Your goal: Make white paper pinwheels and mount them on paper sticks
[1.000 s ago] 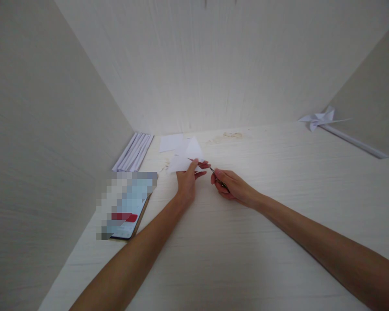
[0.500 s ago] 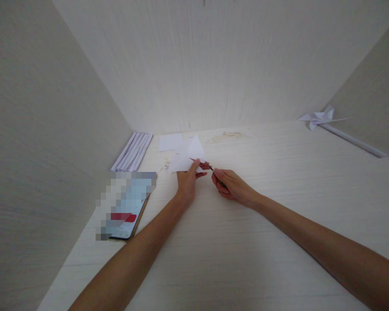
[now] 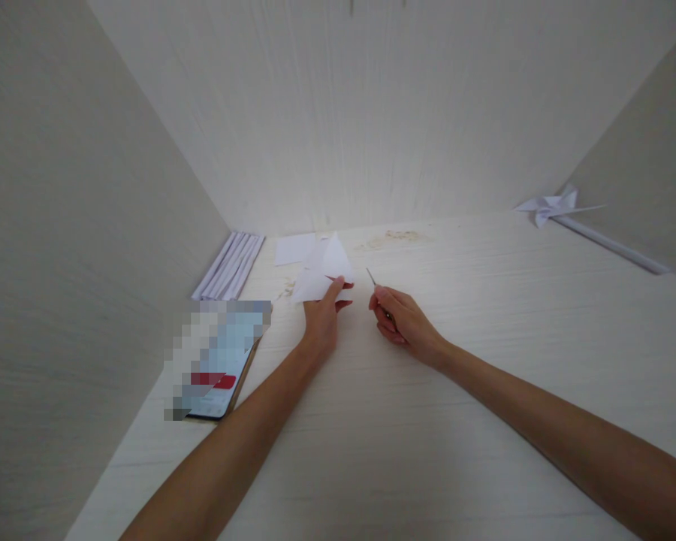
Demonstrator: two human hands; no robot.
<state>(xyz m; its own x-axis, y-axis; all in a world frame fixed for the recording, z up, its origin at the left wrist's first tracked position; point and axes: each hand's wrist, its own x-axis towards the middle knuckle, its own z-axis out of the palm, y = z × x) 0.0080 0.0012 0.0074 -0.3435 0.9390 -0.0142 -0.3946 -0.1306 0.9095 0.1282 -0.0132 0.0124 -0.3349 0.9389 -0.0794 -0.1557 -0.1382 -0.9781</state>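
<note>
My left hand [image 3: 322,319] pinches a white sheet of paper [image 3: 311,287] by its right side, thumb on top and fingers below. Slits run inward from the sheet's edge, and its upper part forms a pointed flap. Just right of the paper, apart from it, my right hand [image 3: 401,317] is closed around what look like small scissors [image 3: 370,276]. Their thin metal tip points up and left; the handles are mostly hidden in my fingers.
Left of the paper lies a phone [image 3: 211,406] with its screen lit and partly pixelated. Behind it are several rolled white paper sticks [image 3: 229,264]. A flat paper square [image 3: 294,249] lies near the back wall. At the far right rests a paper pinwheel [image 3: 552,207] on a stick.
The scissors have come away from the paper's edge as my right hand drew slightly back. My left hand and the sheet shifted a little to the left.
</note>
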